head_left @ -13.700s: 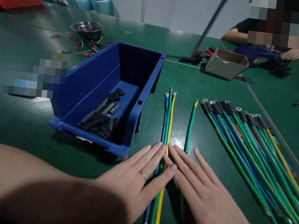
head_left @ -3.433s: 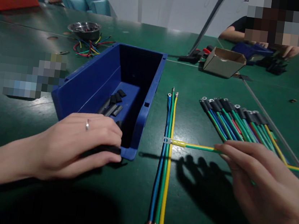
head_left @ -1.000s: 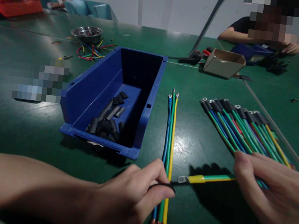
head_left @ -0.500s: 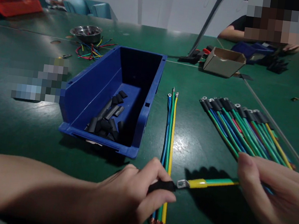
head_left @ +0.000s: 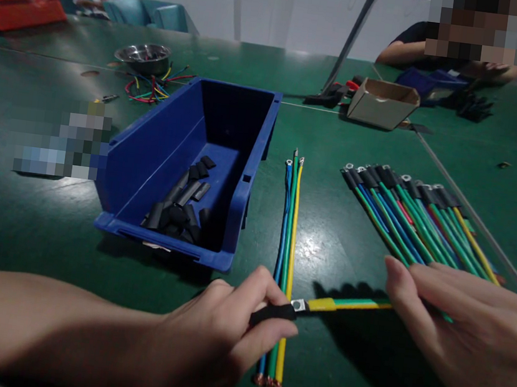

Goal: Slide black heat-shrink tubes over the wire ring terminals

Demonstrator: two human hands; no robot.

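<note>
My left hand [head_left: 242,323] is closed, pinching a black heat-shrink tube [head_left: 273,313] between thumb and fingers. In my right hand [head_left: 453,330] is a green-and-yellow cable [head_left: 360,305] with a yellow sleeve [head_left: 321,305] behind its metal ring lug [head_left: 299,305]. The lug meets the tube's right end; whether its tip is inside I cannot tell. Beneath my left hand lie a blue, a green and a yellow cable [head_left: 295,229], with lugs at the far ends and bare copper strands at the near ends.
A blue bin [head_left: 165,242] holding several black tube pieces [head_left: 180,215] stands left of the cables. Right lies a row of cables with black-sleeved lugs [head_left: 385,178]. Farther back are a metal bowl [head_left: 135,65], a cardboard box [head_left: 382,105] and a person [head_left: 403,48] seated across the table.
My right hand has moved left with the cable, bringing the lug up to the black tube. The lug's flat face has turned more upward. The whole view has shifted slightly.
</note>
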